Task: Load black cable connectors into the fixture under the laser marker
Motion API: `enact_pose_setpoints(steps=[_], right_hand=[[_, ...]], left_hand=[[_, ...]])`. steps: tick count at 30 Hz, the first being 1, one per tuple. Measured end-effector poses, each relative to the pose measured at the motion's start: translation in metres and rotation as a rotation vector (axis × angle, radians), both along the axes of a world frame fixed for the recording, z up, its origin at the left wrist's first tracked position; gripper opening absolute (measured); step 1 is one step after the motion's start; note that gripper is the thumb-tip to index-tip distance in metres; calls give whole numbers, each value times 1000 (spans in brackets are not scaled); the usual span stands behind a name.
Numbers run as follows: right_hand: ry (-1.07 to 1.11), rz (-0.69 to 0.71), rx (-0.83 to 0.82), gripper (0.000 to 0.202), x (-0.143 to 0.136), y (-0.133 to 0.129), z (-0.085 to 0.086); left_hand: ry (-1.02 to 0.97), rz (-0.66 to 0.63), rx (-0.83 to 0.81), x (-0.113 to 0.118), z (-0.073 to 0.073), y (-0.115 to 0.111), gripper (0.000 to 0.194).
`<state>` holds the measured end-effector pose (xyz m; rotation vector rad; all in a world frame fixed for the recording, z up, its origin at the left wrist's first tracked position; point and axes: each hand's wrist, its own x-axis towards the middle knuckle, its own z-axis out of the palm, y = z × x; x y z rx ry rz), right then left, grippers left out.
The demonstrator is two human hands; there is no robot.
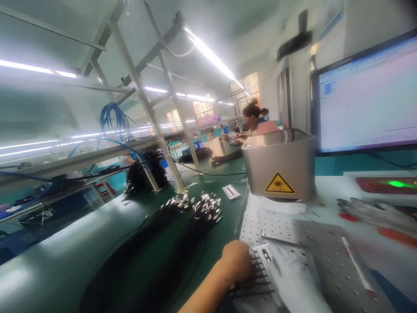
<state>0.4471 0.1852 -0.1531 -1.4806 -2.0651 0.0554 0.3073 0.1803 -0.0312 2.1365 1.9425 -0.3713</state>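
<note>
Step in hand: judged from the pose, seating a row of thin black cables (252,278) in a slotted metal fixture (265,256) at the lower middle of the frame
Doing it well: each cable should lie flat in its own slot, ends level; press evenly, not on one side; keep fingers clear of the laser head (280,163) just above, which bears a yellow warning sign
Left hand (236,261): bare, curled over the near ends of the cables, pressing them down; a firm grip cannot be told from here
Right hand (293,274): blurred, pale, lying over the fixture; whether it is closed on anything cannot be told
Cables: thin, black, side by side, touching the fixture on the perforated plate (325,248)
Spare stock: a big black bundle with shiny metal tips (195,208) on the green bench (65,261), left of the plate
Around: monitor (368,95) upper right; another person (257,119) far behind
</note>
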Motion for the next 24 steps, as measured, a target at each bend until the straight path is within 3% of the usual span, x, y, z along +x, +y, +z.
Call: enact_pose_setpoints(steps=[6, 9, 16, 20, 24], right_hand=[[-179, 75, -86, 47, -4, 7, -4], [-259, 107, -109, 47, -2, 10, -7], [-255, 42, 376, 48, -2, 11, -31], [-261, 10, 360, 50, -6, 5, -33], [-286, 71, 336, 46, -6, 11, -37]], left_hand=[[46, -15, -123, 6, -6, 13, 29], [37, -19, -79, 5, -18, 10, 21], [-23, 10, 60, 4, -44, 5, 25], [-23, -28, 36, 7, -40, 6, 27], [-1, -52, -19, 12, -24, 3, 27]])
